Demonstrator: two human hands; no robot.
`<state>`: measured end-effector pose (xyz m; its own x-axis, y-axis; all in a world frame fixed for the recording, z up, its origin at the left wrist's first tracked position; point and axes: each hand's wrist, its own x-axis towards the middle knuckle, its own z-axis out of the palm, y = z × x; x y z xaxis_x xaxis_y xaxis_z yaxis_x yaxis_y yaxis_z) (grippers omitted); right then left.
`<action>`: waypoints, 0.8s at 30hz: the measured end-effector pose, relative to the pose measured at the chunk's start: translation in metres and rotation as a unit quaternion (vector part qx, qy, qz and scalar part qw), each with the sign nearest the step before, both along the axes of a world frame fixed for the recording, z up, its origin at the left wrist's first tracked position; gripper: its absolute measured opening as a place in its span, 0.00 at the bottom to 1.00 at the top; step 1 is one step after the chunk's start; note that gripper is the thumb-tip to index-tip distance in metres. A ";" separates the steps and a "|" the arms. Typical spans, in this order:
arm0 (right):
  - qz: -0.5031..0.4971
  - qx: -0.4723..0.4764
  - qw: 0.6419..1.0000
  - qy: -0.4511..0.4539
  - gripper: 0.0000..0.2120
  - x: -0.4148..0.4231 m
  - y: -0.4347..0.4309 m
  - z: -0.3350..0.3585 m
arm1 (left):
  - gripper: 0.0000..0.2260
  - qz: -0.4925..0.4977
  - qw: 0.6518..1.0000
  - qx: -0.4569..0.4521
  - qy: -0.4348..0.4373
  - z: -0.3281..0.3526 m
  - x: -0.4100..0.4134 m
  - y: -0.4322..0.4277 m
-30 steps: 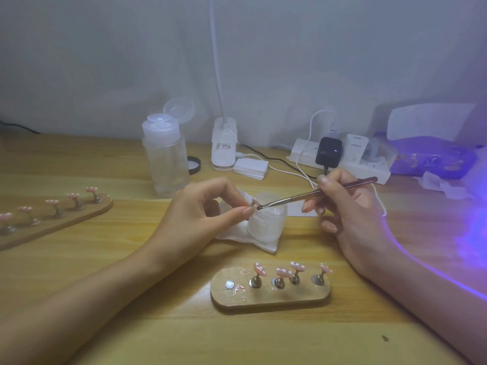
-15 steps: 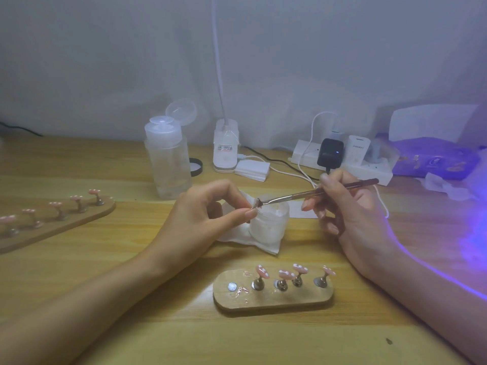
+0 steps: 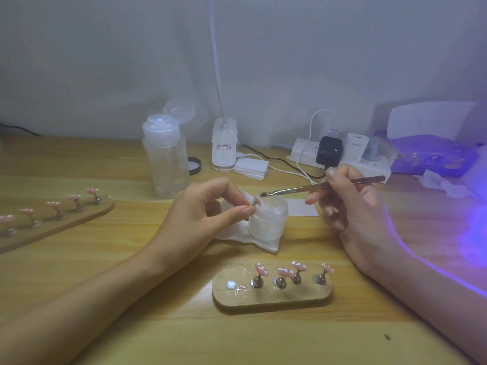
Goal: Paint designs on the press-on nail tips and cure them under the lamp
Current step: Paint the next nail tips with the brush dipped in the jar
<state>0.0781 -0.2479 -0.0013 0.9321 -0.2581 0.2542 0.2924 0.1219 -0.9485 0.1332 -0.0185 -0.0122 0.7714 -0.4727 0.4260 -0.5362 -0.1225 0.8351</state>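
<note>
1. Head view: showing a wooden table [image 3: 105, 259], a short stand [image 3: 276, 296] nearest, carrying four dotted nail tips [image 3: 286, 272].
2. Pinching one loose tip [image 3: 256, 201] between left hand [image 3: 200, 219] thumb and forefinger, just beside the white jar [image 3: 271, 222].
3. Gripping the brush [image 3: 316, 187] pen-fashion in right hand [image 3: 358, 214], fingers [image 3: 330, 177] curled round it.
4. Hovering brush end just clear of that tip, having touched it a moment ago; probably finishing a stroke, curing still waiting.

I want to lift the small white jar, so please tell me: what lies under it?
A white wipe lies under the small white jar; its edges show beside and in front of it. The part below the jar is covered.
</note>
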 end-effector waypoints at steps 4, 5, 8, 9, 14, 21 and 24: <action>-0.004 -0.010 1.000 0.007 0.12 0.001 -0.001 -0.002 | 0.07 -0.001 1.000 -0.002 0.003 -0.001 0.000 0.000; -0.006 0.004 1.000 0.010 0.13 0.001 -0.001 -0.003 | 0.07 -0.001 1.000 -0.003 0.004 -0.001 0.001 0.000; 0.006 0.011 1.000 0.001 0.13 0.001 -0.002 -0.002 | 0.08 0.002 1.000 -0.002 0.003 -0.001 0.001 0.000; 0.012 -0.001 1.000 -0.003 0.12 0.001 -0.001 -0.001 | 0.08 0.003 1.000 -0.002 0.002 -0.001 0.001 0.000; -0.015 0.015 1.000 0.004 0.14 0.001 -0.002 -0.002 | 0.07 0.002 1.000 0.000 -0.001 -0.001 0.000 0.000; -0.016 0.011 1.000 0.003 0.14 0.000 -0.001 -0.002 | 0.07 0.002 1.000 -0.002 -0.002 -0.003 0.001 0.000; 0.001 0.005 1.000 -0.013 0.12 -0.001 -0.001 -0.001 | 0.08 0.003 1.000 0.003 -0.008 -0.002 0.001 0.000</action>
<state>0.0775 -0.2487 -0.0020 0.9253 -0.2592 0.2768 0.3176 0.1311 -0.9391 0.1337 -0.0189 -0.0145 0.7680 -0.4699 0.4353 -0.5480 -0.1303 0.8262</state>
